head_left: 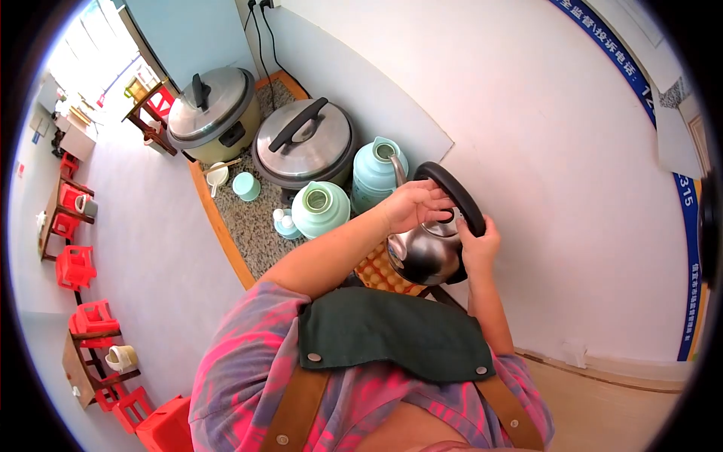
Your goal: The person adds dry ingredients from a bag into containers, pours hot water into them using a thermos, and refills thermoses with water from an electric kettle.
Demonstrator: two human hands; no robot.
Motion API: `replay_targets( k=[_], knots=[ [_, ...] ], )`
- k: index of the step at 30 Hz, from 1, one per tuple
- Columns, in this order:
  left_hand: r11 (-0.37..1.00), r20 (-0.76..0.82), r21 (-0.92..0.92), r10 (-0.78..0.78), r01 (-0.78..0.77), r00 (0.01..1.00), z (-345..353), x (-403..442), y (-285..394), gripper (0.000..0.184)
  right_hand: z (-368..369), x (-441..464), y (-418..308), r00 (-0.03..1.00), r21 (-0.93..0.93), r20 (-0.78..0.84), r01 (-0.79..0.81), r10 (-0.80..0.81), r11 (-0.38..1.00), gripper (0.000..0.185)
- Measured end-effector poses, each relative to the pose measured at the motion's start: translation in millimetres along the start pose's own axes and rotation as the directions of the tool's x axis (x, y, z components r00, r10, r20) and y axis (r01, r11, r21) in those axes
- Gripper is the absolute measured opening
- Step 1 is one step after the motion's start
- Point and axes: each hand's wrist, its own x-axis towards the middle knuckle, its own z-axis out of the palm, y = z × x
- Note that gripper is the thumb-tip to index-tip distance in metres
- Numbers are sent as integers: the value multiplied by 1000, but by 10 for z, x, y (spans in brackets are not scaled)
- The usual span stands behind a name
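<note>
A shiny metal kettle [422, 252] is tilted, its spout at the open mouth of a pale teal thermos [370, 181]. My right hand [482, 245] wraps round the lower end of the kettle's thick black handle [456, 192]. My left hand [410, 207] is beside the upper part of this handle, above the lid, fingers stretched out; whether it touches the handle is unclear. A second teal thermos [320, 215] stands uncapped left of my forearm. Any water stream is hidden from view.
Eggs in a tray [384, 275] are below the kettle. Two large cookers [301, 143] [215, 105] stand on the speckled counter [230, 215], near a teal cup [246, 186] and white ladle [217, 177]. A wall borders the right. Red stools [75, 267] and tables are at left.
</note>
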Motion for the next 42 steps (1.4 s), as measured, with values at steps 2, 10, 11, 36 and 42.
replay_targets(
  k=[2,10,11,36,42],
  knots=[
    [1000,-3,-19,-5,5,1000,0,9,-1,48,9,24,19,1000,4,6,0,0,1000,27],
    [996,-112,49,-71,76,991,51,-18,121,40,-8,87,-28,999,-68,28,19,-17,998,28],
    [990,-181,93,-89,107,979,62,-46,151,37,-11,92,-47,999,-97,36,21,-18,995,28],
    [902,-550,-63,-389,428,739,-1657,-526,-975,74,-44,56,-276,987,-82,108,-112,121,990,30],
    [908,-536,-46,-374,416,757,-1832,-473,-1103,72,-40,70,-369,988,-186,114,-81,104,979,34]
  ],
)
